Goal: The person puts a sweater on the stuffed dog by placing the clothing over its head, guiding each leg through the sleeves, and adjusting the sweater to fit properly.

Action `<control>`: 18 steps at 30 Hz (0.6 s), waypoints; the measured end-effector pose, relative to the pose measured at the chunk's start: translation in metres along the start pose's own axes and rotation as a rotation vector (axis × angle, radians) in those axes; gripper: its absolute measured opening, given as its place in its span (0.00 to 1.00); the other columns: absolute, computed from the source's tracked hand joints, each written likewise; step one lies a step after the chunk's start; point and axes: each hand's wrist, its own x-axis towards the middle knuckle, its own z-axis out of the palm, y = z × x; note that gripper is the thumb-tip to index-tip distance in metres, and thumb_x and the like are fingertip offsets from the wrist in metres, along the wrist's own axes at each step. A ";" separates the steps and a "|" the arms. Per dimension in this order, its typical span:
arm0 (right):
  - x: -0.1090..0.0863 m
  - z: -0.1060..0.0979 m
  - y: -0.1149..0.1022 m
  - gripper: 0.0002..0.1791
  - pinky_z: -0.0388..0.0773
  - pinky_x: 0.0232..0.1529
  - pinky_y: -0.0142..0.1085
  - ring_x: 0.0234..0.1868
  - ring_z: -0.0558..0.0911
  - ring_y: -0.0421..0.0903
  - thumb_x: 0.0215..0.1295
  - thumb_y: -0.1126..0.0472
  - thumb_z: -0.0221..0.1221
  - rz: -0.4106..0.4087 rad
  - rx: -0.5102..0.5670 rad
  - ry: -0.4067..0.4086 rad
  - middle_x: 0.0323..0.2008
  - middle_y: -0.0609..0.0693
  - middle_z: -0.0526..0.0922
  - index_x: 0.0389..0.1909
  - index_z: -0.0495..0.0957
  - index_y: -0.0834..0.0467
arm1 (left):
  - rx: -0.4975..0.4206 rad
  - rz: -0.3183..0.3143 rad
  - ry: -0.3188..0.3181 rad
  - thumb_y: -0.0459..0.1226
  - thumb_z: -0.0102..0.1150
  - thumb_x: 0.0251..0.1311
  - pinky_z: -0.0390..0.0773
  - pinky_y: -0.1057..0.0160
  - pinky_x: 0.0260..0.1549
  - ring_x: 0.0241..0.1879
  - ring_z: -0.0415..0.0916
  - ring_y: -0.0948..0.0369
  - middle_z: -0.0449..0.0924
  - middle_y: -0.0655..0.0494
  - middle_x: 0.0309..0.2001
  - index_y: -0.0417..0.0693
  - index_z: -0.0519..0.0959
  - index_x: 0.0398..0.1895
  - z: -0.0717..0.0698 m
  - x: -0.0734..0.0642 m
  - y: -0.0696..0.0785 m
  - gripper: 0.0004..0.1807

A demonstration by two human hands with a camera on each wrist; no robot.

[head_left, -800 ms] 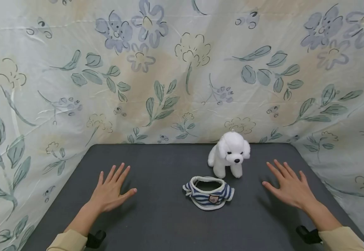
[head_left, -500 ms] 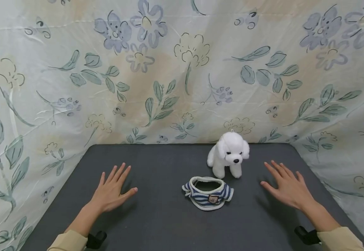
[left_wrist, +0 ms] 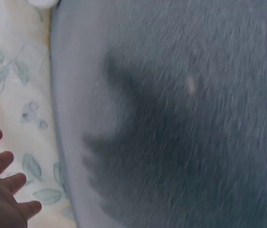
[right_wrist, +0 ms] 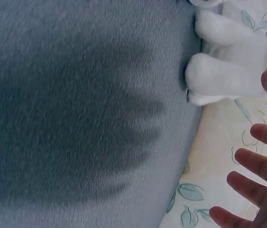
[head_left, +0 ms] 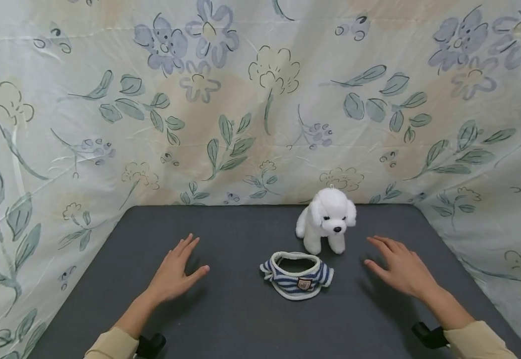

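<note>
A white plush dog (head_left: 328, 219) sits toward the back right of the dark table, facing forward. In front of it lies a small blue-and-white striped doll shirt (head_left: 300, 286), its white-trimmed neck hole facing up and a badge on its front. My left hand (head_left: 175, 274) hovers over the table to the left of the shirt, fingers extended and nothing in its grasp. To the right of the dog and shirt, my right hand (head_left: 401, 269) hangs above the table with its fingers spread. The right wrist view catches the dog's white legs (right_wrist: 223, 76) beyond the thumb.
A dark grey table (head_left: 233, 324) with rounded back corners bears both things. Behind it and at both sides hangs a pale curtain (head_left: 260, 99) printed with flowers and leaves. Black straps (head_left: 430, 335) circle both wrists below beige sleeves (head_left: 478, 341).
Both hands have moved inward, the left one to the right and the right one to the left, toward the shirt and dog. Neither toy nor shirt has moved.
</note>
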 end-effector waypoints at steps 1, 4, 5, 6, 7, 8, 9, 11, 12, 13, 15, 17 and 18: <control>0.000 0.001 -0.001 0.32 0.65 0.40 0.64 0.54 0.70 0.66 0.59 0.44 0.58 -0.003 0.001 -0.001 0.57 0.62 0.69 0.60 0.68 0.57 | -0.018 0.008 0.005 0.59 0.56 0.53 0.52 0.35 0.58 0.68 0.49 0.42 0.50 0.44 0.71 0.48 0.56 0.70 0.003 0.000 0.001 0.44; 0.001 0.003 -0.005 0.31 0.67 0.40 0.63 0.52 0.71 0.65 0.58 0.46 0.59 -0.009 0.001 -0.008 0.56 0.61 0.71 0.60 0.68 0.57 | -0.076 0.024 0.016 0.58 0.59 0.52 0.57 0.35 0.56 0.68 0.50 0.42 0.49 0.46 0.71 0.49 0.56 0.70 0.010 0.001 0.006 0.45; 0.002 0.004 -0.007 0.31 0.68 0.40 0.62 0.51 0.72 0.64 0.58 0.47 0.60 -0.012 0.002 -0.008 0.55 0.61 0.72 0.60 0.69 0.57 | -0.094 0.027 0.019 0.58 0.60 0.51 0.58 0.35 0.55 0.68 0.50 0.42 0.49 0.46 0.71 0.50 0.56 0.70 0.011 0.001 0.008 0.45; 0.002 0.005 -0.008 0.31 0.68 0.39 0.61 0.51 0.73 0.64 0.58 0.47 0.60 -0.015 0.003 -0.009 0.54 0.61 0.72 0.59 0.69 0.57 | -0.113 0.024 0.020 0.57 0.61 0.51 0.59 0.35 0.55 0.67 0.51 0.43 0.49 0.47 0.71 0.50 0.56 0.70 0.013 0.002 0.010 0.45; 0.002 0.006 -0.009 0.31 0.69 0.39 0.60 0.50 0.73 0.64 0.58 0.48 0.60 -0.019 0.007 -0.011 0.54 0.61 0.73 0.59 0.69 0.57 | -0.131 0.021 0.020 0.57 0.61 0.50 0.59 0.36 0.54 0.67 0.51 0.43 0.49 0.48 0.71 0.51 0.56 0.70 0.015 0.003 0.012 0.45; 0.003 0.007 -0.010 0.30 0.70 0.39 0.59 0.49 0.74 0.63 0.57 0.48 0.60 -0.021 0.011 -0.011 0.53 0.61 0.73 0.59 0.69 0.57 | -0.147 0.016 0.018 0.57 0.62 0.50 0.60 0.36 0.55 0.68 0.51 0.44 0.49 0.49 0.71 0.52 0.56 0.70 0.017 0.003 0.014 0.45; 0.003 0.008 -0.011 0.30 0.70 0.38 0.58 0.49 0.75 0.63 0.57 0.48 0.61 -0.025 0.017 -0.008 0.52 0.61 0.74 0.59 0.69 0.57 | -0.163 0.013 0.016 0.56 0.62 0.50 0.60 0.36 0.55 0.68 0.51 0.45 0.49 0.49 0.71 0.53 0.57 0.70 0.018 0.004 0.017 0.45; 0.003 0.010 -0.014 0.30 0.71 0.38 0.56 0.47 0.76 0.62 0.57 0.49 0.61 -0.037 0.029 0.002 0.50 0.60 0.75 0.58 0.70 0.58 | -0.189 0.009 0.015 0.55 0.63 0.49 0.60 0.37 0.55 0.67 0.52 0.45 0.51 0.49 0.71 0.53 0.57 0.69 0.021 0.007 0.021 0.45; 0.003 0.011 -0.015 0.30 0.72 0.38 0.55 0.46 0.76 0.61 0.56 0.49 0.61 -0.046 0.034 0.010 0.50 0.60 0.75 0.58 0.70 0.58 | -0.204 0.010 0.014 0.54 0.64 0.49 0.60 0.37 0.55 0.67 0.53 0.46 0.51 0.50 0.71 0.53 0.58 0.69 0.023 0.008 0.024 0.44; 0.003 0.012 -0.016 0.29 0.73 0.38 0.55 0.45 0.77 0.61 0.56 0.49 0.62 -0.054 0.040 0.019 0.49 0.59 0.76 0.57 0.70 0.58 | -0.216 0.014 0.013 0.54 0.64 0.49 0.60 0.38 0.55 0.67 0.53 0.46 0.53 0.50 0.70 0.53 0.59 0.69 0.024 0.009 0.027 0.44; 0.003 0.015 -0.020 0.29 0.73 0.37 0.54 0.44 0.78 0.59 0.55 0.50 0.62 -0.070 0.046 0.036 0.47 0.58 0.77 0.57 0.71 0.58 | -0.236 0.022 0.011 0.52 0.65 0.49 0.60 0.38 0.56 0.67 0.55 0.47 0.55 0.50 0.69 0.53 0.60 0.68 0.028 0.012 0.033 0.42; 0.003 0.018 -0.024 0.29 0.74 0.38 0.53 0.44 0.78 0.58 0.55 0.50 0.63 -0.082 0.052 0.044 0.47 0.57 0.77 0.56 0.72 0.58 | -0.254 0.025 0.006 0.50 0.66 0.49 0.61 0.40 0.56 0.66 0.57 0.49 0.58 0.51 0.68 0.53 0.62 0.67 0.031 0.014 0.040 0.41; 0.004 0.019 -0.026 0.28 0.74 0.38 0.53 0.44 0.78 0.58 0.55 0.50 0.63 -0.086 0.055 0.046 0.46 0.57 0.78 0.55 0.72 0.58 | -0.262 0.027 0.001 0.49 0.66 0.49 0.62 0.40 0.56 0.66 0.58 0.49 0.59 0.51 0.68 0.53 0.62 0.67 0.033 0.015 0.043 0.40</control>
